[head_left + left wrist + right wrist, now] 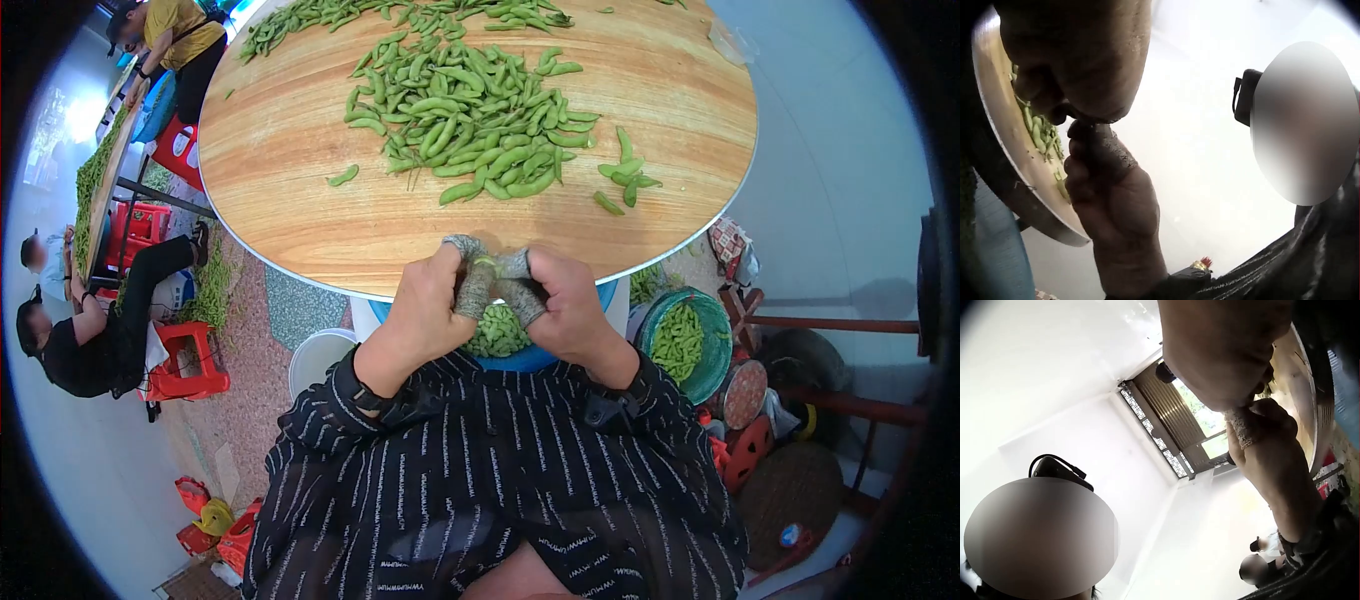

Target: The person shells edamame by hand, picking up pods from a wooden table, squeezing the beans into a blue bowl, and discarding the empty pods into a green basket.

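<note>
Pod [486, 261], mere sliver showing, pinched between left hand [428, 298] and right hand [572, 302], wrapped fingers [474, 291] curled, above blue basin [533, 359] by bench [300, 215] edge. Should be light, pliant, maybe slippery, easily split; best held near ends, along seam.

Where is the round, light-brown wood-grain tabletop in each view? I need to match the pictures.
Head: round wood-grain tabletop, large across the upper middle.
Left wrist: tabletop runs down the left side, with curved green bean pods on it.
Right wrist: tabletop, a narrow strip at upper right.
Shared landmark: the person's left hand and right hand, meeting at the fingers in all three.
</note>
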The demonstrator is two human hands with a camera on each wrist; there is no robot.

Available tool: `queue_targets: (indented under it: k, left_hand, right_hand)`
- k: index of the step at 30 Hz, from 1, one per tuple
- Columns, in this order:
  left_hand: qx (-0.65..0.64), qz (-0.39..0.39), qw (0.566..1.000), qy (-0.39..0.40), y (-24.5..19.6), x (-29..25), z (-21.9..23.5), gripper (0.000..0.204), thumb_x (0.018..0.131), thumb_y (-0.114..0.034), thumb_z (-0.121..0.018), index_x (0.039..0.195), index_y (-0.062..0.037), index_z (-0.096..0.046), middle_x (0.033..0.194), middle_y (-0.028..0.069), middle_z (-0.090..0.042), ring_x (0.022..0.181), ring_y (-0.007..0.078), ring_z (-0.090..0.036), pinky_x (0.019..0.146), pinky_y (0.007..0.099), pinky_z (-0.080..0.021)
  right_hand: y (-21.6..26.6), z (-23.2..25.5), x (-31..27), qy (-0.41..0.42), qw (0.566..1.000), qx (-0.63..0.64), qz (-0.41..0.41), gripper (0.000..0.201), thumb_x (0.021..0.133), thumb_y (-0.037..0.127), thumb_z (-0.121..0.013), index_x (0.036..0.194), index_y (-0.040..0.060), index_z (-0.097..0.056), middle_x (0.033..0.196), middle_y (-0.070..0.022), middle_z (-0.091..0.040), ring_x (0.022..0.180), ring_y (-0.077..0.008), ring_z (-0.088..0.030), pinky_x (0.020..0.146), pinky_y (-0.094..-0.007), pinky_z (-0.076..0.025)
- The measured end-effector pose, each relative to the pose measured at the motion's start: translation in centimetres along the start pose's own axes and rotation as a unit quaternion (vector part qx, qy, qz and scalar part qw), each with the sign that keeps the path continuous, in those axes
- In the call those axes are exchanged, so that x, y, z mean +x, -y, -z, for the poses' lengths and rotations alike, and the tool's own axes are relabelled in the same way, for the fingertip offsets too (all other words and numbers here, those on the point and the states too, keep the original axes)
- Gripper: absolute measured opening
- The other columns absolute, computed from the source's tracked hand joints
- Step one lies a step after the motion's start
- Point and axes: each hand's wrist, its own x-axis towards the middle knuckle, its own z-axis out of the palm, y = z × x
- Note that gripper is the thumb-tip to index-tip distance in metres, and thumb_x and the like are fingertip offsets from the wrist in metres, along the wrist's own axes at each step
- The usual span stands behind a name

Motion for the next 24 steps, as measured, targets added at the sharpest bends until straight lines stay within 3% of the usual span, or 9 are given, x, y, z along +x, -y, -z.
queue_targets:
  k: [4, 5, 7, 9, 13, 15, 18, 23, 24]
  left_hand:
    - [0.092, -0.016, 0.996, -0.009, -0.4, 0.3, 0.0, 0.022, 0.067, 0.002, -0.053, 0.087, -0.0002, -0.047, 0.063, 0.0188, -0.054, 0.061, 0.041, -0.052, 0.054, 0.0417, -0.042]
    - [0.051, 0.024, 0.998, 0.012, -0.4, 0.2, 0.0, 0.019, 0.067, 0.0, -0.055, 0.085, -0.0008, -0.048, 0.063, 0.0181, -0.054, 0.061, 0.0389, -0.053, 0.054, 0.0411, -0.042]
    - [0.01, 0.063, 0.997, 0.032, -0.4, 0.1, 0.2, 0.016, 0.068, -0.002, -0.056, 0.083, -0.0014, -0.049, 0.063, 0.0173, -0.054, 0.061, 0.0369, -0.054, 0.053, 0.0406, -0.042]
    - [0.075, 0.031, 0.991, 0.108, -0.5, -0.2, 0.7, 0.01, 0.071, -0.007, -0.058, 0.077, -0.0025, -0.051, 0.061, 0.0157, -0.054, 0.058, 0.0339, -0.055, 0.053, 0.0391, -0.042]
    - [0.078, -0.02, 0.996, 0.047, -0.7, 1.3, 1.9, 0.014, 0.074, -0.014, -0.06, 0.073, -0.0036, -0.052, 0.063, 0.0143, -0.053, 0.058, 0.0312, -0.055, 0.053, 0.0378, -0.043]
    - [0.258, -0.031, 0.966, 0.011, -0.2, 3.2, 3.0, 0.029, 0.074, -0.017, -0.062, 0.097, -0.0028, -0.052, 0.07, 0.0145, -0.056, 0.064, 0.0291, -0.056, 0.055, 0.0366, -0.043]
    - [0.33, -0.005, 0.944, 0.002, 3.0, 5.3, 2.5, 0.022, 0.077, -0.022, -0.058, 0.085, -0.0025, -0.05, 0.076, 0.017, -0.056, 0.069, 0.0353, -0.055, 0.058, 0.0428, -0.043]
    - [0.323, 0.041, 0.944, 0.052, 3.0, 5.4, 2.5, 0.018, 0.078, -0.014, -0.053, 0.086, -0.0001, -0.047, 0.074, 0.0197, -0.054, 0.07, 0.0374, -0.053, 0.058, 0.0431, -0.041]
    - [0.174, 0.016, 0.984, 0.045, 3.0, 4.9, 2.6, 0.014, 0.077, -0.011, -0.052, 0.085, 0.0004, -0.047, 0.073, 0.0196, -0.053, 0.069, 0.0371, -0.053, 0.058, 0.0415, -0.041]
  right_hand:
    - [0.2, 0.1, 0.1, 0.015, 0.979, -0.191, 0.074, 0.014, 0.071, 0.005, -0.057, 0.083, 0.0009, -0.055, 0.073, -0.0176, -0.052, 0.068, -0.036, -0.051, 0.057, -0.0382, -0.042]
    - [0.0, 0.4, 0.1, 0.015, 0.979, -0.191, 0.075, 0.014, 0.071, 0.005, -0.057, 0.083, 0.0009, -0.055, 0.073, -0.0176, -0.052, 0.068, -0.036, -0.051, 0.057, -0.0382, -0.042]
    - [-0.7, 1.6, 0.1, -0.103, 0.98, -0.165, 0.044, 0.012, 0.073, -0.001, -0.055, 0.084, 0.0, -0.055, 0.076, -0.0111, -0.057, 0.067, -0.0205, -0.056, 0.06, -0.0275, -0.043]
    - [-0.5, 4.2, 0.5, -0.145, 0.973, -0.181, 0.01, 0.014, 0.071, 0.002, -0.055, 0.085, 0.0004, -0.054, 0.073, -0.0163, -0.055, 0.068, -0.0326, -0.055, 0.059, -0.0351, -0.043]
    - [-2.2, 8.5, 0.5, -0.18, 0.955, -0.218, -0.086, 0.016, 0.069, -0.002, -0.054, 0.086, -0.0029, -0.054, 0.074, -0.0187, -0.057, 0.068, -0.0302, -0.057, 0.06, -0.0318, -0.044]
    - [-2.3, 8.7, 0.5, -0.195, 0.945, -0.24, -0.102, 0.018, 0.068, -0.004, -0.054, 0.086, -0.004, -0.054, 0.075, -0.0195, -0.057, 0.068, -0.0296, -0.057, 0.06, -0.031, -0.043]
    - [-1.8, 7.3, 0.2, -0.212, 0.973, -0.087, -0.033, 0.021, 0.075, -0.002, -0.054, 0.096, -0.0045, -0.054, 0.081, -0.0089, -0.061, 0.073, -0.0142, -0.058, 0.066, -0.0236, -0.044]
    - [-0.6, 2.2, -0.3, -0.145, 0.982, 0.09, -0.085, 0.022, 0.079, 0.001, -0.055, 0.1, -0.0032, -0.055, 0.085, -0.0022, -0.059, 0.076, -0.0084, -0.053, 0.068, -0.0209, -0.044]
    - [-0.3, 1.4, -0.2, -0.105, 0.973, 0.159, -0.13, 0.021, 0.08, 0.002, -0.055, 0.1, -0.0026, -0.055, 0.085, -0.0009, -0.058, 0.075, -0.0072, -0.052, 0.067, -0.0202, -0.043]
